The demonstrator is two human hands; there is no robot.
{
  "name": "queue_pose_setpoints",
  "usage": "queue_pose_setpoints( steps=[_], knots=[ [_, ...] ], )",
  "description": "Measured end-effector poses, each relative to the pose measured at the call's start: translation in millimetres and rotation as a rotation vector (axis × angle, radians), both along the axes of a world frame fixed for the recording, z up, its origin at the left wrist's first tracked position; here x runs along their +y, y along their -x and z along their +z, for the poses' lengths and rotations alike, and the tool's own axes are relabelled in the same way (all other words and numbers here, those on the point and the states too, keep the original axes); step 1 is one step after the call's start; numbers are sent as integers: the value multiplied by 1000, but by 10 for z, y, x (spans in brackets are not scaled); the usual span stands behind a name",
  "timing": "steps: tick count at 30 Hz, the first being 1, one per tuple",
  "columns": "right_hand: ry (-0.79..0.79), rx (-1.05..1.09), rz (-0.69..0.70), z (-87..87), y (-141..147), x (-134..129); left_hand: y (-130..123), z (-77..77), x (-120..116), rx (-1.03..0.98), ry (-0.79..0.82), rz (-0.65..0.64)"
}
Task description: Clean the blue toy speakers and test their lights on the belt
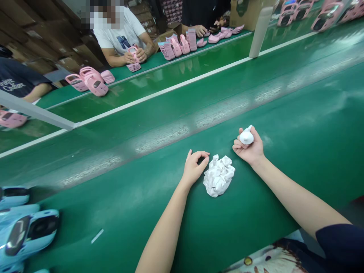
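Note:
My right hand (250, 148) is raised a little above the green work surface (127, 223), palm up. Its fingers are curled round a white rounded thing (246, 137) with a smooth face and a small bit sticking up at the top. What kind of thing it is, I cannot tell. A crumpled wad of white paper (218, 176) lies between my two hands. Just left of it is my left hand (196, 167), its fingers loosely bent with a gap between thumb and forefinger. Those fingertips are close to the paper, and nothing shows in them.
Light-blue clogs (31, 231) are piled at the lower left, near a small white strip (97, 236). A white rail (159, 91) and a pale post (260, 34) run beyond the belt. Across it, co-workers handle pink clogs (95, 81) and stacked pink pieces (166, 51).

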State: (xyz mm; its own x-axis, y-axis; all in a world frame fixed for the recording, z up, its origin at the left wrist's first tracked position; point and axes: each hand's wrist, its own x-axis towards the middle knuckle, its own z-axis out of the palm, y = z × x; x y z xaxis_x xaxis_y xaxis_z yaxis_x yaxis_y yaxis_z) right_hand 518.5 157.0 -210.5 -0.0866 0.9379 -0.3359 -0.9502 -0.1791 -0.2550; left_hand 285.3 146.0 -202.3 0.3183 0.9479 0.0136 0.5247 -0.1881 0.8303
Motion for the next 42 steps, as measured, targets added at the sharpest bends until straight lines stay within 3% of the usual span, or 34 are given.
queue_pose_setpoints(
  steps=[42],
  knots=[
    [-5,-39,-1,-26,-6,-8,-8,-32,-34,102,-85,-40]
  ],
)
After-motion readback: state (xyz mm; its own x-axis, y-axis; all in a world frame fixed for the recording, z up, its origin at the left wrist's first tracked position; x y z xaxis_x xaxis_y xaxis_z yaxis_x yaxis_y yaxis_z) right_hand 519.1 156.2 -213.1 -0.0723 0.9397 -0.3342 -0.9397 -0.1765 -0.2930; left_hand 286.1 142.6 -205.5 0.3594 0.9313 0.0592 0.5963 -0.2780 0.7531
